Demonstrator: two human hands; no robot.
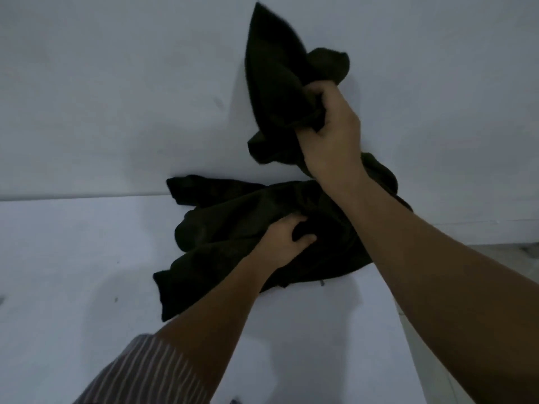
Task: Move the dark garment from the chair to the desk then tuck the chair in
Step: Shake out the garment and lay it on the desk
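A white wall (pixel 116 83) fills the upper half of the head view and meets a white desk (pixel 73 258) along a pale seam at mid-frame; the desk's right edge drops away to a strip of grey floor (pixel 510 249). Across the back of the desk, against the wall, lies the dark garment (pixel 233 228), a crumpled black heap whose lower part rests on the surface while its upper part is lifted into a tall point in front of the wall. The person's right hand (pixel 329 132) is clenched around a bunched fold of that raised part, holding it clear of the desk. The left hand (pixel 283 243), reaching in from a striped sleeve (pixel 140 371) at the bottom edge, has its fingers curled into the cloth of the lower heap, gripping or pressing it down. The chair is out of view. By the look of things, the garment has reached the desk and the first step is closing: what remains is to lower the lifted portion, let go with both hands so that nothing hangs over the edge, and then turn back to the chair and push it under the desk.
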